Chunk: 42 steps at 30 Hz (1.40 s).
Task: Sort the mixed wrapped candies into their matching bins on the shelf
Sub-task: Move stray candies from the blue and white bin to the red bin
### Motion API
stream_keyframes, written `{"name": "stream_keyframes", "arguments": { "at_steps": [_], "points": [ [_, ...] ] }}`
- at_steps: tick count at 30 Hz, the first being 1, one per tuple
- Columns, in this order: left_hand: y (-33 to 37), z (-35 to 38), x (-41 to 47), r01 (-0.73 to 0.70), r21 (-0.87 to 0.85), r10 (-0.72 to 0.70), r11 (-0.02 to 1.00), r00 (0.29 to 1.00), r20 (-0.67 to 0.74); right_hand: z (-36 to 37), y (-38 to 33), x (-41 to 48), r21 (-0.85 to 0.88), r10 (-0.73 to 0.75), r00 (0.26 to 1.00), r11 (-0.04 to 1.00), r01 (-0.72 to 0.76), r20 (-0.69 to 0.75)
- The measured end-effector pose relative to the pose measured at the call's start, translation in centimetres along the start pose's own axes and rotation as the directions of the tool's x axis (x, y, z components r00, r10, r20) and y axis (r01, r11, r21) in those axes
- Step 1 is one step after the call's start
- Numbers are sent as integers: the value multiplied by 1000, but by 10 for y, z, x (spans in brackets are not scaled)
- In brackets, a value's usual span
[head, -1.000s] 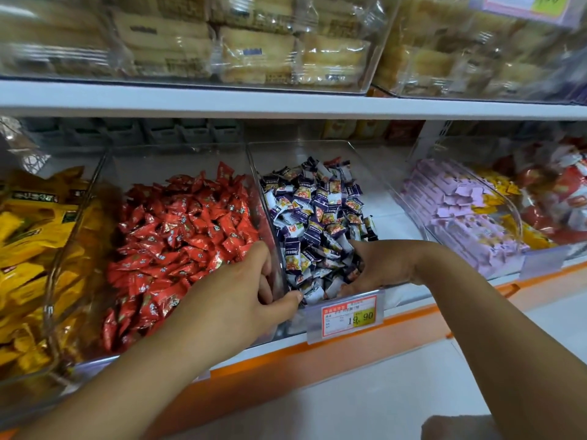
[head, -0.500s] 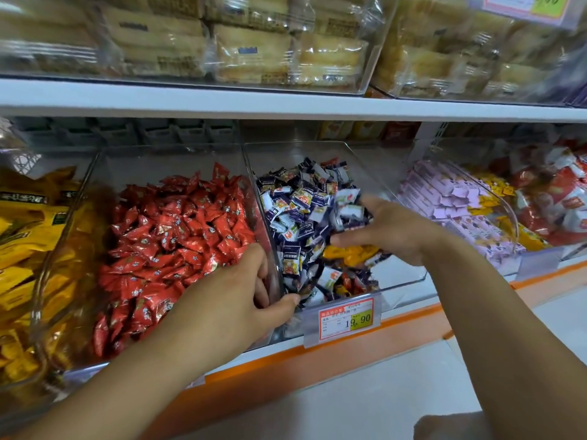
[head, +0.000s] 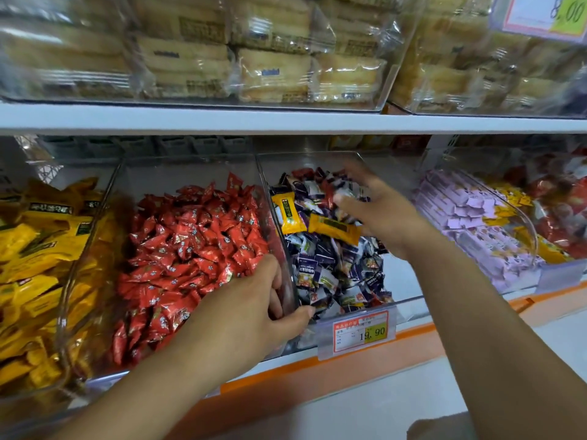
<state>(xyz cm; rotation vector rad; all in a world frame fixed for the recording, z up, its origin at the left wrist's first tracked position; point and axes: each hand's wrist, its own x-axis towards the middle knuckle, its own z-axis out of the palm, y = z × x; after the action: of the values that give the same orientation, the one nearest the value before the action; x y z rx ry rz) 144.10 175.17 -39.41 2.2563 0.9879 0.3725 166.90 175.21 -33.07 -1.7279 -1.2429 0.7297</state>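
Here we are at the shelf (head: pixel 286 122), and everything is crinkly foil and clear hard plastic. We count four piles in a row: flat yellow packs (head: pixel 38 249) on the far left, pillow-shaped red candies (head: pixel 197 249) with serrated ends, small dark purple candies (head: pixel 336 271) in the middle bin (head: pixel 403 290), then boxy lilac packs (head: pixel 470 223) on the right. The left hand (head: pixel 251 312) grips the clear wall between the red and purple piles, fingers on the red side, thumb hooked over on the purple side. The right hand (head: pixel 384 214) hovers over the purple pile, fingers spread and blurred, so we cannot tell whether it holds anything. Two misfits lie on that purple heap: a tilted yellow candy (head: pixel 287 211) leaning by the bin's left wall, and a flat yellow candy (head: pixel 333 228) just beside the right hand's palm. One glossy price tag (head: pixel 362 331) is clipped to the bin's front. Above, pale cakes (head: pixel 273 71) sit stacked in cellophane.
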Motion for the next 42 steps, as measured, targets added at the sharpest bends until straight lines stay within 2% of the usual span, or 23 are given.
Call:
{"name": "stream_keyframes", "arguments": {
  "at_steps": [3,8,10,14,16,18,21,23,30,34,37,42],
  "points": [
    [-1,0,1,-4,9,4,1000,1000,8,-17,8,-12,25,48,999,999,-48,-4],
    [1,-2,0,5,28,-6,1000,1000,10,-21,25,-34,-110,27,995,993,-37,-93],
    [2,-3,-1,-1,18,1,1000,1000,15,-23,30,-41,-244,-26,995,970,2,-94],
    [2,-4,-4,-2,17,1,1000,1000,23,-25,21,-49,-553,-51,999,832,39,-7],
    [2,-4,-5,-4,19,3,1000,1000,24,-23,19,-52,-602,-32,999,798,28,4],
    [2,-4,-5,-4,20,4,1000,1000,27,-23,17,-53,-623,79,996,781,-42,31],
    [2,-4,-5,2,28,-3,1000,1000,24,-20,16,-52,-829,331,922,558,-20,201],
    [2,-3,-5,3,27,-4,1000,1000,26,-16,19,-49,-853,418,879,521,-27,228],
    [3,-4,-6,1,30,-1,1000,1000,22,-11,29,-38,-847,388,895,532,-23,219],
    [2,-2,-5,-6,26,5,1000,1000,13,-30,16,-45,-650,279,956,744,-157,89],
    [0,-1,-3,-9,51,10,999,1000,-4,-34,3,-49,-591,96,995,803,-70,12],
    [2,-2,-6,-8,48,8,999,1000,-4,-7,-13,-39,-397,-137,990,910,119,-16]
  ]
}}
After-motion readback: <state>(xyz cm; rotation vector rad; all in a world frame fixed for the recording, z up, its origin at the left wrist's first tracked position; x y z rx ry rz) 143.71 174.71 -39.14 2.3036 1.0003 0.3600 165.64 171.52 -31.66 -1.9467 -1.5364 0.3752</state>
